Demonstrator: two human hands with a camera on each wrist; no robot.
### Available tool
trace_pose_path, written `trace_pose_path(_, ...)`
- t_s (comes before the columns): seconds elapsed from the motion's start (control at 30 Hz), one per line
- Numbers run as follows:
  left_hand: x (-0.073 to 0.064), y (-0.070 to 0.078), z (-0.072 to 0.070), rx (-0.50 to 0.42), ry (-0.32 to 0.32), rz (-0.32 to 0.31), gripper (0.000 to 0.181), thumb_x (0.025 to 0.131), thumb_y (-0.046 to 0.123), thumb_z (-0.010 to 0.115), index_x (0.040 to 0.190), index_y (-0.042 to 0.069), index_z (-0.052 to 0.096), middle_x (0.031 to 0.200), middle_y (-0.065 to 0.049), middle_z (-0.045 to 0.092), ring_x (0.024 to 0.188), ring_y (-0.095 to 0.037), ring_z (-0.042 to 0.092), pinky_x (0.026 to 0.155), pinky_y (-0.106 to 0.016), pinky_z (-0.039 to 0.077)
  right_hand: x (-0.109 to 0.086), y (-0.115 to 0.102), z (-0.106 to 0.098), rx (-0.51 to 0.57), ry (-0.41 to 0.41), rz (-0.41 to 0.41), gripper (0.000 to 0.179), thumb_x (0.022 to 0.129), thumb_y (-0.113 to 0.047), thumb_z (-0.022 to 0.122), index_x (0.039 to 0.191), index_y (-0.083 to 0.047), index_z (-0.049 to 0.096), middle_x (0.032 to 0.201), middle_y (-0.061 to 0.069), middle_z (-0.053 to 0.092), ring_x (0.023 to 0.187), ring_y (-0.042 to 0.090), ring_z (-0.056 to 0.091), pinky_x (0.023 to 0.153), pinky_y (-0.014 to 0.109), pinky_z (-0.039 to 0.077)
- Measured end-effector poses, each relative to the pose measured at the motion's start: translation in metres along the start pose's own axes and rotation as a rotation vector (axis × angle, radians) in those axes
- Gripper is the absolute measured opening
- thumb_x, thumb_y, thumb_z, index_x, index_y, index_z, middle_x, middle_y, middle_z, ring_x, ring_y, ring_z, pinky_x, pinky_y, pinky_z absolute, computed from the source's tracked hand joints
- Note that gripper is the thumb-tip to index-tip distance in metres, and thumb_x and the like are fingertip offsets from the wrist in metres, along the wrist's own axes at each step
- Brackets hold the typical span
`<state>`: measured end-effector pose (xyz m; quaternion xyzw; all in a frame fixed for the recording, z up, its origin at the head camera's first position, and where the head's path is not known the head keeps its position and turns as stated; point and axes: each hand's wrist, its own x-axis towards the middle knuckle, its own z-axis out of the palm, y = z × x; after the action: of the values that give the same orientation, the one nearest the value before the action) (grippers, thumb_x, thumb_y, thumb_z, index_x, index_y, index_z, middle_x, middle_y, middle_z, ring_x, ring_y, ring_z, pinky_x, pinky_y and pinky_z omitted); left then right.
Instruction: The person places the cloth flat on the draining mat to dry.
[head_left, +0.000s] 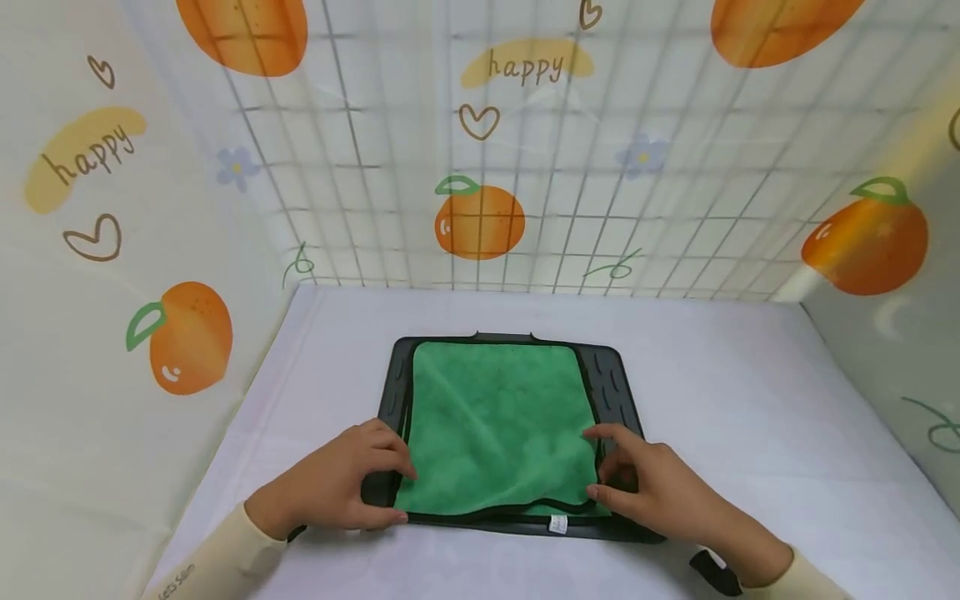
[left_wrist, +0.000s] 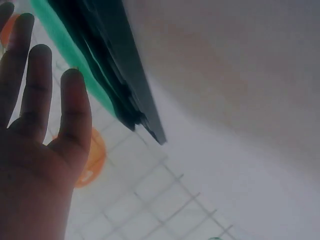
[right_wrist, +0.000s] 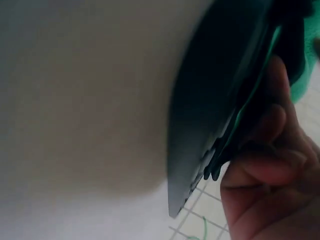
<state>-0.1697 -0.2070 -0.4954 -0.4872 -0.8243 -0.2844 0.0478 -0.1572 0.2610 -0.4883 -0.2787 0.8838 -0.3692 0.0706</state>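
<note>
A green cloth (head_left: 495, 425) with black edging lies spread, in layers, on a dark grey tray (head_left: 615, 383). A small white tag (head_left: 558, 524) shows at its near edge. My left hand (head_left: 352, 475) is at the cloth's near left corner, thumb and fingers apart; in the left wrist view its fingers (left_wrist: 75, 100) are extended beside the cloth's edge. My right hand (head_left: 652, 483) is at the near right corner, with thumb and some curled fingers at the cloth's edge. In the right wrist view, fingers (right_wrist: 272, 122) reach in at the layered edge, which is slightly raised.
The tray rests on a white-covered table (head_left: 750, 400). A pale curtain (head_left: 360, 225) printed with oranges and hearts stands behind and at both sides, with a wire grid showing at the back.
</note>
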Motion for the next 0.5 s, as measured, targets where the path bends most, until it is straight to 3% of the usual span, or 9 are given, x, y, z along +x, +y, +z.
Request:
trace_pose_path(0.13,-0.005,0.007,0.005,0.065,-0.047,0.006,0.036,0.087,0.048,0.086,0.116,0.030,0.075,0.117,0.022,0.061,0.111,-0.006,0.053,0.089,-0.034,0.048,0.001,-0.005,-0.004,0.071,0.046,0.058,0.052,0.097,-0.015,0.080,0.141,-0.016,0.053,0.087,-0.005,0.068,0.069,0.011,0.063,0.062,0.029,0.054)
trace_pose_path(0.27,-0.013,0.008,0.010,0.116,-0.057,0.015,0.029,0.085,0.041,0.088,0.111,0.032,0.076,0.113,0.023,0.061,0.109,-0.004,0.054,0.086,-0.033,0.046,-0.004,-0.012,-0.008,0.243,0.049,0.158,0.048,0.097,0.002,0.069,0.139,-0.012,0.052,0.093,0.012,0.059,0.065,0.018,0.060,0.057,0.034,0.054)
trace_pose_path(0.4,-0.020,0.007,0.013,0.161,-0.034,0.017,0.019,0.088,0.027,0.085,0.105,0.033,0.079,0.112,0.021,0.061,0.106,-0.003,0.056,0.087,-0.034,0.047,-0.011,-0.016,-0.009,0.370,0.046,0.263,0.047,0.095,0.005,0.065,0.138,-0.006,0.051,0.095,0.020,0.051,0.067,0.027,0.067,0.058,0.042,0.059)
trace_pose_path(0.5,-0.022,0.007,0.012,0.201,-0.013,0.019,0.018,0.088,0.021,0.081,0.102,0.032,0.079,0.109,0.020,0.062,0.105,-0.004,0.056,0.088,-0.035,0.048,-0.018,-0.017,-0.006,0.350,0.045,0.276,0.043,0.095,0.004,0.068,0.134,-0.008,0.056,0.093,0.019,0.053,0.067,0.029,0.071,0.055,0.040,0.058)
